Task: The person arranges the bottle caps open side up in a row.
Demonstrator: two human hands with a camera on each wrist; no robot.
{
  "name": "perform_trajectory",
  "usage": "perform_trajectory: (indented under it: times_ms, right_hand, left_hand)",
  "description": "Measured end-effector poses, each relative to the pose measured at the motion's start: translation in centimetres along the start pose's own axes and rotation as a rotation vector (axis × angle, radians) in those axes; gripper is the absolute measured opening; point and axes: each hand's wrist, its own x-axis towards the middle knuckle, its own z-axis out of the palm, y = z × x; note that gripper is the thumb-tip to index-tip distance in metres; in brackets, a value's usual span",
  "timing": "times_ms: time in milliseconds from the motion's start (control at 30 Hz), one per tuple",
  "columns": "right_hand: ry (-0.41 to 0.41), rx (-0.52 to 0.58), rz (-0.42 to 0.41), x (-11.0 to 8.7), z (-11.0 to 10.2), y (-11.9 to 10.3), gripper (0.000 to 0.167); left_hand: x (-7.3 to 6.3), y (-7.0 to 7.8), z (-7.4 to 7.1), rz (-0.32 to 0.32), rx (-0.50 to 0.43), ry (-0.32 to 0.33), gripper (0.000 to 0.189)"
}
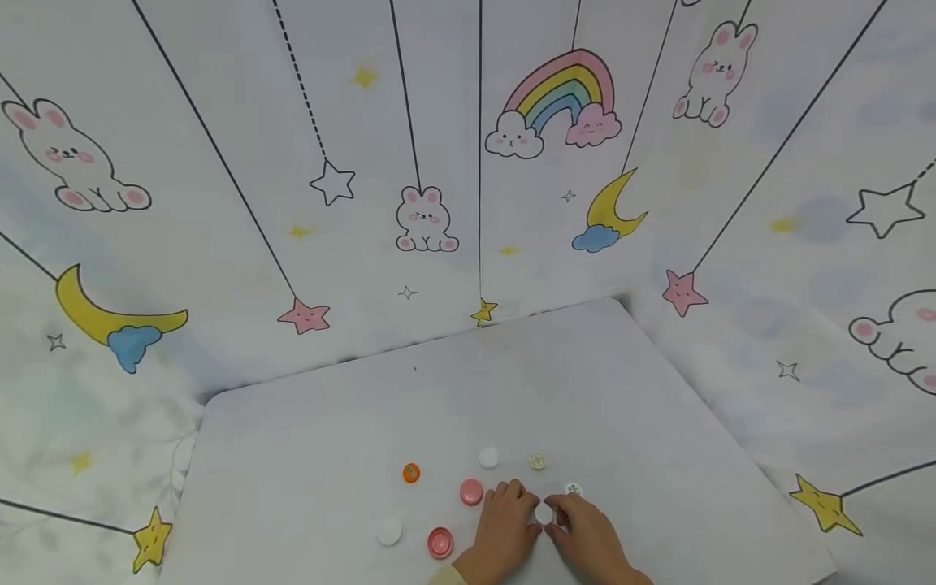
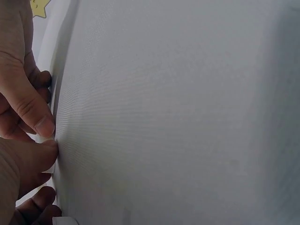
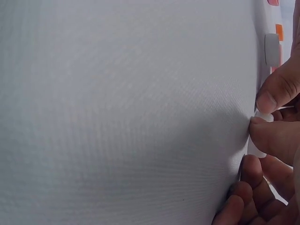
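Both hands meet at a small round white bottle cap (image 1: 543, 513) near the table's front. My left hand (image 1: 503, 524) pinches its left edge between thumb and fingers. From the other side my right hand (image 1: 591, 532) pinches it between thumb and index finger. In the right wrist view the white cap shows partly behind the right thumb (image 3: 276, 136), with the left thumb just above. A white cap with a green pattern (image 1: 574, 489) lies just beyond the right hand. Beyond the left fingers is a pink cap (image 1: 471, 491).
Around the hands lie an orange cap (image 1: 412, 473), a white cap (image 1: 488, 458), a cream cap (image 1: 537, 461), a red-pink cap (image 1: 440, 543) and another white cap (image 1: 390, 532). The white table (image 1: 314, 439) meets cartoon-printed fabric walls (image 1: 241, 325) behind and beside it.
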Motion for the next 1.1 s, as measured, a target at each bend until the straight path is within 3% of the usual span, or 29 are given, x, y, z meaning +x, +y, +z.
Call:
perform_trajectory:
  times_ms: [100, 200, 333, 433, 700, 933, 1100]
  right_hand:
    - [-0.006, -0.005, 0.001, 0.4, 0.2, 0.2, 0.034]
    - [-0.029, -0.009, 0.019, 0.1, 0.7, 0.0, 0.034]
    - [-0.012, -0.014, 0.005, -0.1, 0.7, -0.3, 0.034]
    - [0.016, -0.014, -0.003, 0.0, 0.3, -0.5, 0.034]
    - [0.048, 0.014, 0.004, 0.8, -0.6, -1.2, 0.033]
    - [0.058, 0.004, -0.002, 1.0, -1.3, -1.7, 0.034]
    - [0.066, 0.013, -0.017, 1.1, -1.6, -1.9, 0.035]
  left_hand:
    - [0.3, -0.3, 0.0, -0.004, -0.016, -0.003, 0.031]
    - [-0.3, -0.5, 0.0, -0.022, -0.026, -0.031, 0.030]
    - [-0.6, -0.4, 0.0, -0.027, -0.020, -0.019, 0.030]
    - [-0.5, -0.4, -0.2, -0.022, -0.023, 0.004, 0.029]
    - [0.3, -0.3, -0.8, -0.048, -0.077, -0.017, 0.025]
    - [0.5, -0.3, -1.4, -0.011, -0.110, 0.052, 0.026]
    - [0.5, -0.3, -1.6, -0.020, -0.134, 0.067, 0.027]
